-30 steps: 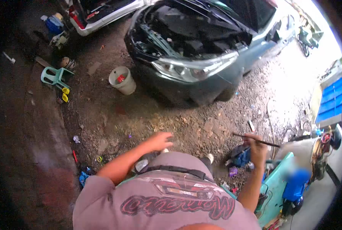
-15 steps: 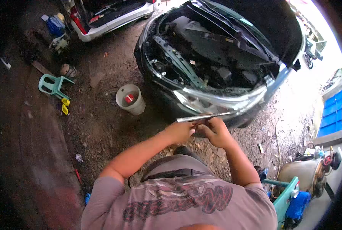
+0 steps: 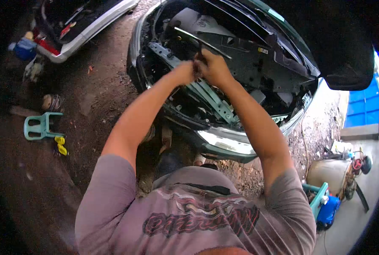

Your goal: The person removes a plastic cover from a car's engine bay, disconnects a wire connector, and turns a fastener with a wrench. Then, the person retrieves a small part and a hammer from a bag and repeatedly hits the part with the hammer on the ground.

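Note:
Both arms reach over the open engine bay of the dark car (image 3: pixel 223 108). My right hand (image 3: pixel 216 68) is closed around a thin metal bar (image 3: pixel 202 41), which slants above the engine bay. My left hand (image 3: pixel 185 72) touches my right hand, its fingers curled in and blurred; what it grips is too small to name. Below the hands runs the green front crossmember (image 3: pixel 212 100). The headlight (image 3: pixel 227 141) lies nearer my body, between my forearms.
A white vehicle (image 3: pixel 85 38) with an open rear stands at the upper left. A green plastic chair (image 3: pixel 38 126) and yellow footwear (image 3: pixel 61 145) are on the left. A tank (image 3: pixel 329 174), a green frame (image 3: pixel 319 199) and a blue object (image 3: pixel 328 211) stand at the right.
Both hands have moved forward and up, from in front of the headlight to over the engine bay, with the metal bar. The car now appears closer, and the bucket has passed out of sight.

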Available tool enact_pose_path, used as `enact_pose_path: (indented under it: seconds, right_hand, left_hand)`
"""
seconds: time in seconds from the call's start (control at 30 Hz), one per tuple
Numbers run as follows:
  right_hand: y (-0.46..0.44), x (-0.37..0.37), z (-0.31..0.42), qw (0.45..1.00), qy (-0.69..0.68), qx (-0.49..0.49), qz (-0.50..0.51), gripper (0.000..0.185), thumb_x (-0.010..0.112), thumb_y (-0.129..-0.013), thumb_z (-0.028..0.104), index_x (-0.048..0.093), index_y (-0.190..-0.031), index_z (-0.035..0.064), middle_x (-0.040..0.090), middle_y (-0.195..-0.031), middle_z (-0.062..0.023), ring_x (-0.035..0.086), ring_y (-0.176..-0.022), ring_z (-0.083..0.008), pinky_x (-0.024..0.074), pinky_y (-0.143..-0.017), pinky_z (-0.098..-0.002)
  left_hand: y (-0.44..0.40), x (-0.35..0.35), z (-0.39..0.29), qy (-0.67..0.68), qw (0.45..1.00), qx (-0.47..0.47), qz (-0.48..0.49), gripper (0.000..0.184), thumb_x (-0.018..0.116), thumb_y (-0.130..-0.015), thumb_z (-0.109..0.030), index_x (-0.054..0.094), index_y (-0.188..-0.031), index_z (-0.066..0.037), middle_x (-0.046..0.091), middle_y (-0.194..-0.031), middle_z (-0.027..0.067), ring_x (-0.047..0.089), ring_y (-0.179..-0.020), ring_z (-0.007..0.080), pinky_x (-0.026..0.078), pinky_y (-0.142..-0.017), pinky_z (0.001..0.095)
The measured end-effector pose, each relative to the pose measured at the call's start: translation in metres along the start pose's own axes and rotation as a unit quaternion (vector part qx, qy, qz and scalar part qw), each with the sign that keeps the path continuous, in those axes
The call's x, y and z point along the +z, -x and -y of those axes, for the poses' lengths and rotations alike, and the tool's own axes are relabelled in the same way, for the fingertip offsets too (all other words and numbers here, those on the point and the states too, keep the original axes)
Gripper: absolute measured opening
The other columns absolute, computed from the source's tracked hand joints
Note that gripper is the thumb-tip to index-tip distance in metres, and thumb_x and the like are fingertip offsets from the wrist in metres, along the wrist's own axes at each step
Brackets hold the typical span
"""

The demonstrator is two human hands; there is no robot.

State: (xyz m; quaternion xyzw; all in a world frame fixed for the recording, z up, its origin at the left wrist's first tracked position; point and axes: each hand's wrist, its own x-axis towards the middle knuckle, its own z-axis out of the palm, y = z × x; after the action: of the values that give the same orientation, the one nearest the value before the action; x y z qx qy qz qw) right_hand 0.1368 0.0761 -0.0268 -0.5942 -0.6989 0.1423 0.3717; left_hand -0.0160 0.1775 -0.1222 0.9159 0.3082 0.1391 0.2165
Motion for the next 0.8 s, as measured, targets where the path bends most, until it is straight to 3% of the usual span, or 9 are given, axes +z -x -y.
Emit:
enact_pose_path:
  seconds: [0.1,0.13,0.17,0.3,0.33,0.43,0.57,0.6,0.8]
  right_hand:
    - [-0.053,0.042,-0.023,0.994,0.036,0.107,-0.009,0.028,0.066,-0.094,0.027,0.065,-0.115,0.0083,0.07,-0.096,-0.0278,0.069,-0.093,-0.046,0.0539,-0.083,-0.0529]
    - [-0.068,0.068,-0.055,0.995,0.072,0.055,-0.043,0.031,0.066,-0.093,0.026,0.066,-0.118,0.0081,0.07,-0.096,-0.0276,0.069,-0.093,-0.0464,0.054,-0.084,-0.0523]
    - [-0.083,0.071,-0.055,0.995,-0.018,0.092,-0.026,0.031,0.065,-0.092,0.024,0.066,-0.116,0.0062,0.07,-0.096,-0.0269,0.069,-0.092,-0.0462,0.0542,-0.084,-0.0516]
    - [-0.118,0.115,-0.084,0.988,-0.04,0.152,-0.011,0.027,0.064,-0.09,0.019,0.064,-0.113,0.0048,0.07,-0.095,-0.0261,0.067,-0.092,-0.0475,0.0536,-0.081,-0.0515]
    - [-0.124,0.122,-0.085,0.983,-0.073,0.171,0.008,0.026,0.064,-0.089,0.017,0.064,-0.112,0.0042,0.07,-0.096,-0.026,0.067,-0.093,-0.0481,0.0533,-0.08,-0.0515]
    - [-0.133,0.144,-0.101,0.988,-0.041,0.146,0.001,0.023,0.063,-0.088,0.015,0.063,-0.108,0.0039,0.069,-0.094,-0.0266,0.066,-0.092,-0.0488,0.0533,-0.078,-0.0508]
    - [-0.14,0.159,-0.112,0.985,-0.008,0.171,0.011,0.018,0.065,-0.088,0.013,0.063,-0.103,0.0043,0.069,-0.094,-0.0259,0.066,-0.092,-0.049,0.0534,-0.078,-0.0514]
    - [-0.142,0.161,-0.112,0.987,0.024,0.161,0.007,0.017,0.062,-0.09,0.011,0.064,-0.102,-0.0005,0.07,-0.087,-0.022,0.069,-0.081,-0.0402,0.0542,-0.076,-0.0432]
    - [-0.145,0.167,-0.119,0.974,-0.014,0.225,0.022,0.015,0.061,-0.092,0.01,0.064,-0.102,-0.0009,0.07,-0.084,-0.0203,0.071,-0.076,-0.0323,0.0538,-0.073,-0.0407]
  left_hand:
    - [-0.047,-0.009,0.065,0.086,0.994,0.074,0.002,0.027,0.072,-0.089,-0.031,0.072,-0.101,-0.006,0.072,-0.096,0.0221,0.068,-0.096,0.0438,0.055,-0.079,0.0479]
    - [-0.06,-0.002,0.085,0.082,0.995,0.063,-0.004,0.026,0.07,-0.089,-0.03,0.072,-0.101,-0.006,0.072,-0.096,0.0224,0.067,-0.096,0.0442,0.055,-0.079,0.0483]
    - [-0.076,0.009,0.107,0.078,0.995,0.055,-0.011,0.025,0.068,-0.09,-0.029,0.072,-0.102,-0.007,0.072,-0.096,0.0227,0.067,-0.097,0.0445,0.055,-0.079,0.0487]
    - [-0.095,0.019,0.151,0.081,0.996,0.038,0.029,0.021,0.066,-0.086,-0.023,0.071,-0.093,-0.005,0.071,-0.091,0.0233,0.066,-0.094,0.0462,0.055,-0.079,0.0497]
    - [-0.094,0.016,0.154,0.085,0.994,-0.024,0.063,0.029,0.08,-0.073,-0.015,0.072,-0.099,-0.006,0.073,-0.1,0.0214,0.069,-0.097,0.0427,0.057,-0.081,0.0491]
    - [-0.101,0.026,0.181,0.094,0.992,0.016,0.082,0.02,0.063,-0.087,-0.022,0.072,-0.091,-0.004,0.071,-0.093,0.024,0.067,-0.094,0.0456,0.055,-0.081,0.0505]
    - [-0.106,0.037,0.198,0.147,0.984,0.021,0.099,0.02,0.064,-0.087,-0.022,0.072,-0.091,-0.004,0.071,-0.094,0.0244,0.067,-0.095,0.0451,0.055,-0.082,0.0503]
    - [-0.109,0.039,0.199,0.147,0.983,0.004,0.108,0.02,0.065,-0.087,-0.021,0.072,-0.092,-0.003,0.071,-0.095,0.0245,0.067,-0.095,0.045,0.055,-0.083,0.0503]
    - [-0.115,0.047,0.202,0.149,0.979,-0.015,0.136,0.022,0.069,-0.087,-0.024,0.073,-0.095,-0.003,0.071,-0.096,0.024,0.067,-0.097,0.0442,0.055,-0.084,0.0504]
